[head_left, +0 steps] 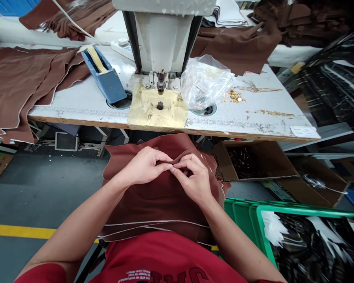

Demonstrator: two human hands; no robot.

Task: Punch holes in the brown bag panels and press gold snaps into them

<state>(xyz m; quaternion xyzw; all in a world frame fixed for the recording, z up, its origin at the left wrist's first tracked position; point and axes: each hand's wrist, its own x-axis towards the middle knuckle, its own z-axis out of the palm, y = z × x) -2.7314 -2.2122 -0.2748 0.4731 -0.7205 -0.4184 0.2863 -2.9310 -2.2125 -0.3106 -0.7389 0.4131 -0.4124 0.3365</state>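
A stack of brown leather pieces (153, 196) lies on my lap below the table edge. My left hand (144, 167) and my right hand (194, 179) meet over the top piece, fingers pinched together on a fold of it near its upper edge. Straight ahead stands a white press machine (163, 35) with its punch (161, 84) above a small black die (159, 105) on a patch of yellowish tape (141, 110).
A clear plastic bag (205, 82) and several small gold fittings (234, 95) lie right of the machine. A blue tool (104, 74) sits to the left. Brown leather (14, 82) drapes the left table. Cardboard box (250, 161) and green bins (253, 214) at right.
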